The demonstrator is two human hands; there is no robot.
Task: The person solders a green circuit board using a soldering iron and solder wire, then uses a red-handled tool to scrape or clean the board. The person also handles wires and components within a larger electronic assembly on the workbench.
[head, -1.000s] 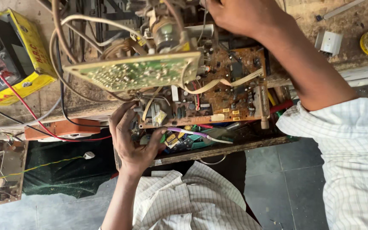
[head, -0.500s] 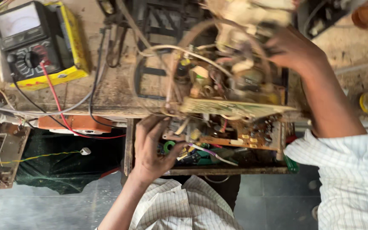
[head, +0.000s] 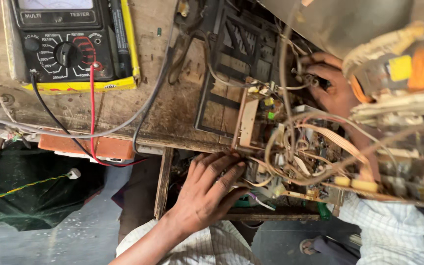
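1. Brown and crowded with parts, a bare circuit board (head: 315,162) sits right of centre in the frame, half on a worn wooden workbench (head: 172,103) and half over the bench's near edge.

2. At lower centre, the left hand (head: 207,189) lies flat with fingers spread and loosely open against the board's left end, fingertips touching its edge; it has closed around nothing.

3. At upper right, the right hand (head: 332,88) reaches in behind the board among the wiring. Its fingers are curled, but cables hide the tips, so whether they pinch anything cannot be told.

4. Pale, looping wires (head: 290,147) cross the board between the two hands, and a flat beige ribbon cable (head: 339,140) runs diagonally toward the lower right.

5. A large coil wound in orange and off-white (head: 403,68), with a yellow label, fills the upper right corner, close to the camera and blurred.

6. At upper left, an analogue multimeter (head: 67,41) in a black case with yellow trim rests on the bench, well apart from the board. A red lead (head: 92,122) and a black lead (head: 50,118) trail from it over the bench's edge.

7. A dark open grille frame (head: 231,54) lies on the bench just left of the board.

8. Checked shirt sleeves (head: 393,230) show along the bottom edge.
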